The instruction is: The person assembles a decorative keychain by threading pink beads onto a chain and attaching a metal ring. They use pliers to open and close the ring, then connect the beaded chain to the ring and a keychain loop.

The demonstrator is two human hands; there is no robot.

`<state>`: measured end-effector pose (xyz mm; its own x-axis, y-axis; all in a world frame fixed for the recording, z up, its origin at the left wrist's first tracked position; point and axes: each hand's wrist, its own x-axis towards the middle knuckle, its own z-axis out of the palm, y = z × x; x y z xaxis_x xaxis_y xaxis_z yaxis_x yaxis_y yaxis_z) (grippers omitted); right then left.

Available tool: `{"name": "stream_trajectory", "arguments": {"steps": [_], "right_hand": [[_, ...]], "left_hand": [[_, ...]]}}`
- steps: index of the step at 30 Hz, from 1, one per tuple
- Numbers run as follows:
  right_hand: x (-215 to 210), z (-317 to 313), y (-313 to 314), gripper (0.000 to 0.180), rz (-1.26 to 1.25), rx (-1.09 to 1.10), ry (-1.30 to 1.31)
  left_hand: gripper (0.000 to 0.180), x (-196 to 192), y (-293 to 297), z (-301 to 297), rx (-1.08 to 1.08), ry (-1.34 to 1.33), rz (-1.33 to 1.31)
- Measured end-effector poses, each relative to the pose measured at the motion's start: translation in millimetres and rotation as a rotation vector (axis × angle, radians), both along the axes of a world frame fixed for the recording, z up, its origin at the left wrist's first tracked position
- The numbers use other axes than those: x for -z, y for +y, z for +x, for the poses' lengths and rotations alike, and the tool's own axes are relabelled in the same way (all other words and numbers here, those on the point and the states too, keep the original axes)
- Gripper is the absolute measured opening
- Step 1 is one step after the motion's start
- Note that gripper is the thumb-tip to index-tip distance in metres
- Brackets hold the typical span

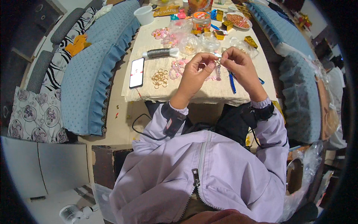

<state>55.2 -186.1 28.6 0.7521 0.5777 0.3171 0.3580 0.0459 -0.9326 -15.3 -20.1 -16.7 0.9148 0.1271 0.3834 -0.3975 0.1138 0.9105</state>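
Above the near part of the table, my left hand and my right hand meet with fingertips pinched close together. What they pinch is too small to make out; a bit of something pale shows between them. Just under the fingertips is a small greyish-pink dangling piece, whose attachment I cannot tell. Pink beads lie beside my left hand, and a heap of gold-coloured rings lies farther left. A blue-handled tool rests by my right hand, its head hidden.
A lit phone and a spool of dark thread or wire lie on the left. Farther back are clear bags, a lidded tub, gold boxes, a white bucket and a bead-filled plate. Blue-covered seats flank the table.
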Motion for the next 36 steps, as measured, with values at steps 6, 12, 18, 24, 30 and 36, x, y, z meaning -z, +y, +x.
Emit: {"name": "stream_trajectory", "arguments": {"steps": [6, 12, 18, 24, 30, 36], "right_hand": [[-22.9, -6.1, -1.0, 0.014, -0.072, 0.058, -0.124], [-38.4, -9.8, -0.6, 0.016, -0.086, 0.092, -0.235], [-46.6, -10.8, 0.1, 0.015, -0.100, 0.085, -0.257], [-51.2, -12.7, 2.0, 0.016, -0.075, 0.126, -0.322], [-56.8, -16.7, -0.7, 0.016, -0.103, 0.144, -0.355], [-58.4, -14.0, 0.8, 0.015, -0.141, 0.188, -0.450]], "left_hand": [[0.022, -4.3, 3.7, 0.1, 0.089, -0.027, -0.109], [0.029, -10.4, 6.0, -0.6, 0.162, -0.022, -0.162], [0.036, -8.9, 5.8, 5.2, 0.277, 0.022, -0.265], [0.045, -0.9, 8.3, 9.5, 0.401, 0.048, -0.306], [0.043, 3.0, 6.4, 12.5, 0.385, 0.072, -0.319], [0.038, 4.8, 8.3, 10.4, 0.344, 0.089, -0.340]]}}
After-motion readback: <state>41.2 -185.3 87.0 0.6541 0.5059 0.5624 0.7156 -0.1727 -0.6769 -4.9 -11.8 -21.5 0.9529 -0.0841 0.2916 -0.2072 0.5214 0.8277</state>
